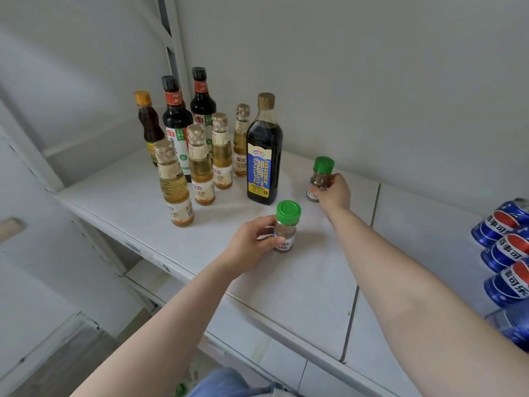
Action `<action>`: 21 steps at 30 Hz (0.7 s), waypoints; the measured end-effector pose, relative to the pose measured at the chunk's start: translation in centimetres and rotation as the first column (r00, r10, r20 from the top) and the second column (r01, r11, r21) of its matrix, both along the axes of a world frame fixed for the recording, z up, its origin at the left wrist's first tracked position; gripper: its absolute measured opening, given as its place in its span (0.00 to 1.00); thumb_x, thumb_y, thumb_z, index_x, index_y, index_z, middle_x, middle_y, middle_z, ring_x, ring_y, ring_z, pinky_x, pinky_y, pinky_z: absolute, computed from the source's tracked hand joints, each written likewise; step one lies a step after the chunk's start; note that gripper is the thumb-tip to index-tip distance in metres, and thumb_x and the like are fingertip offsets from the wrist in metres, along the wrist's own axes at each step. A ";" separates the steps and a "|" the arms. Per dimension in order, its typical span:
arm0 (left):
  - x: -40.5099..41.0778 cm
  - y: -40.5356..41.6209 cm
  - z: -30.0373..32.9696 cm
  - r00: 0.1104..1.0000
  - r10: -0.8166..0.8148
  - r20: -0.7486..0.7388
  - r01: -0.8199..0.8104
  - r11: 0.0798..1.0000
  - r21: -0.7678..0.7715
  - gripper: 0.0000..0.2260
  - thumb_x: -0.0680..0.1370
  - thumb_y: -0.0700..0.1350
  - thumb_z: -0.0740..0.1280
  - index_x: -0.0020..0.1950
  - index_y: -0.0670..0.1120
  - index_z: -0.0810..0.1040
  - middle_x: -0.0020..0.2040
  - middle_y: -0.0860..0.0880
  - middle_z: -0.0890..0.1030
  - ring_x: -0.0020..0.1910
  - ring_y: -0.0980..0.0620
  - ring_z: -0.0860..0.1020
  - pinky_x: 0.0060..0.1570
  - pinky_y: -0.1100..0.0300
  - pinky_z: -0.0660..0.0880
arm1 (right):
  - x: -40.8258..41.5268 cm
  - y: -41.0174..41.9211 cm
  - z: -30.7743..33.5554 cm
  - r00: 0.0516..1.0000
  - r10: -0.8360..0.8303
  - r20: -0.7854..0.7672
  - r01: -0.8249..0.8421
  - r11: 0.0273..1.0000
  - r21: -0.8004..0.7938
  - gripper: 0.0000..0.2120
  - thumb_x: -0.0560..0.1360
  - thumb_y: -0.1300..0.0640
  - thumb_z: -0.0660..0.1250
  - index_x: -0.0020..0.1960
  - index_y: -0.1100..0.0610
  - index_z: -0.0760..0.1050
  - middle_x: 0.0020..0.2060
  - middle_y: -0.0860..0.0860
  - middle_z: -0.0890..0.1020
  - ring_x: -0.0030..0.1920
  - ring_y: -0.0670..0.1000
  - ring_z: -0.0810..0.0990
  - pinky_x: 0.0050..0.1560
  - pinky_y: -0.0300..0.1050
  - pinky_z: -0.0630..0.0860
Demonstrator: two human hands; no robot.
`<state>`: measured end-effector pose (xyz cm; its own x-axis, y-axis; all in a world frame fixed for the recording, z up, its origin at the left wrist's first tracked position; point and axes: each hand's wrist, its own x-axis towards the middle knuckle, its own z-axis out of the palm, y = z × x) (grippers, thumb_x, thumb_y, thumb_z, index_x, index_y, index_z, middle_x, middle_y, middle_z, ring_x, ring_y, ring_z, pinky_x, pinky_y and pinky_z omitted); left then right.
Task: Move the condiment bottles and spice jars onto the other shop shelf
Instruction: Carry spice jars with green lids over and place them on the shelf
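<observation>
— fingers (272, 242) of the left hand (252, 245) are curled round a green-capped spice jar (286, 227), thumb on the near side, jar standing near the middle of the white shelf (137, 202). the right hand (333, 193) pinches a second green-capped spice jar (319, 179) further back, close to the wall. both jars look upright, and i cannot tell whether either base is on the shelf or just above it.

— what worries you?

— the big dark soy sauce bottle (264, 156) with the blue and yellow label stands between the two hands, just beside both jars. it is tall and narrow, so a wrist swinging sideways could tip it.

— and if it tips left?

— then it goes into the pale vinegar bottles (200, 167), four of them standing close together, with two black-capped dark bottles (176, 116) and a small orange-capped bottle (147, 124) behind. they look like glass, packed tight, so one fall could take several down.

— anything on the right?

— blue pepsi cans (503, 247) are stacked at the right edge. the right forearm passes near them, so pulling back wide could knock the stack.

— and the jars?

— both grips are on the label, below the cap, which seems secure enough. the left jar is the one nearer the shelf's front edge, so a careless release there could send it over.
</observation>
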<state>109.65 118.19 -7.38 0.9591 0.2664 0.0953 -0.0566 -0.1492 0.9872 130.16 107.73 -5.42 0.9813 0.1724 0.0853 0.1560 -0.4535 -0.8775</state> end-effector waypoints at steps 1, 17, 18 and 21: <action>0.0 0.0 0.0 1.000 0.002 -0.004 -0.002 1.000 0.000 0.18 0.75 0.34 0.68 0.64 0.42 0.76 0.56 0.48 0.81 0.52 0.56 0.79 0.52 0.68 0.73 | -0.1 -0.1 0.0 1.000 0.007 -0.005 -0.007 1.000 0.004 0.22 0.66 0.56 0.76 0.56 0.59 0.73 0.53 0.55 0.82 0.52 0.56 0.80 0.46 0.43 0.71; 7.3 -1.7 0.0 0.994 0.096 0.044 -0.098 0.994 0.042 0.17 0.75 0.33 0.67 0.64 0.40 0.73 0.55 0.46 0.80 0.50 0.55 0.78 0.50 0.74 0.73 | -4.3 -7.2 -1.3 0.998 -0.016 -0.055 0.024 0.989 0.147 0.16 0.69 0.62 0.74 0.55 0.60 0.76 0.47 0.54 0.79 0.46 0.51 0.77 0.49 0.42 0.73; 7.7 -1.6 -0.1 0.994 0.100 0.045 -0.102 0.994 0.047 0.18 0.75 0.33 0.67 0.64 0.39 0.73 0.56 0.45 0.80 0.51 0.54 0.78 0.50 0.74 0.73 | -4.4 -7.3 -1.2 0.998 -0.017 -0.053 0.025 0.989 0.147 0.16 0.69 0.62 0.74 0.55 0.60 0.77 0.46 0.54 0.79 0.45 0.51 0.77 0.49 0.43 0.74; 8.6 -1.6 -0.2 0.993 0.104 0.051 -0.107 0.993 0.057 0.18 0.75 0.33 0.66 0.65 0.38 0.73 0.57 0.43 0.80 0.51 0.52 0.78 0.50 0.73 0.73 | -4.6 -7.4 -1.2 0.999 -0.023 -0.048 0.030 0.990 0.140 0.15 0.69 0.61 0.75 0.54 0.59 0.77 0.45 0.54 0.79 0.44 0.50 0.77 0.50 0.44 0.75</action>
<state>118.22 116.64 -7.57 0.9199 0.3585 0.1588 -0.0841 -0.2151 0.9730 125.55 100.38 -6.62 0.9888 0.1359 0.0614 0.1034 -0.3285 -0.9388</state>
